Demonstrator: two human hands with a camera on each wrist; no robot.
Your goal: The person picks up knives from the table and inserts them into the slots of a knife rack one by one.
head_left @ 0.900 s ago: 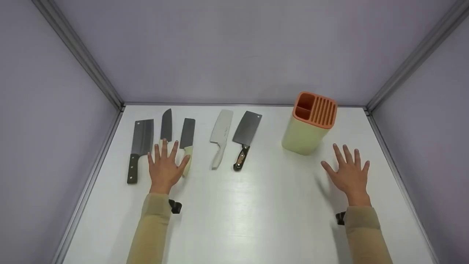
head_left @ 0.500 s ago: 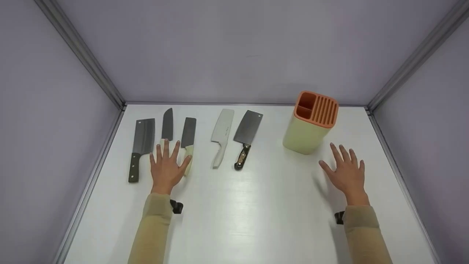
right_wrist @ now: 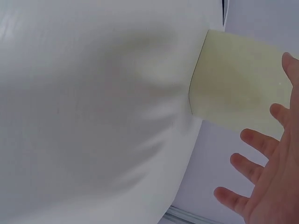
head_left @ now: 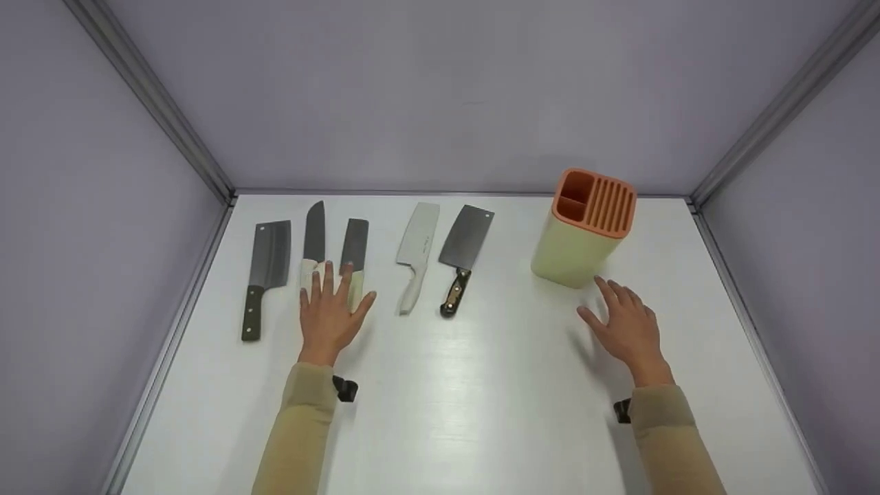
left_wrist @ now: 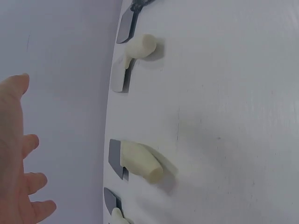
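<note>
With fingers spread, the left hand [head_left: 328,317] hovers over the pale handles of a pointed knife [head_left: 314,232] and a narrow square-tipped knife [head_left: 355,246]. In the left wrist view a gap shows between that hand [left_wrist: 16,163] and the pale handle [left_wrist: 139,161]. The right hand [head_left: 627,330], fingers loosely extended and empty, is just in front of a pale green knife block [head_left: 572,254] with an orange slotted top [head_left: 608,206]. In the right wrist view the fingers of the hand [right_wrist: 266,172] overlap the block [right_wrist: 238,79]; contact cannot be told.
A wide cleaver with a dark handle [head_left: 252,313] lies at the far left of the white table [head_left: 440,412]. A white knife [head_left: 416,237] and a cleaver with a black and brown handle [head_left: 466,237] lie in the middle. Grey walls [head_left: 440,96] stand around the table.
The left hand has moved slightly right, uncovering part of the pointed knife's handle. The right hand has moved left toward the block, its fingers less spread. The knives and block have stayed put.
</note>
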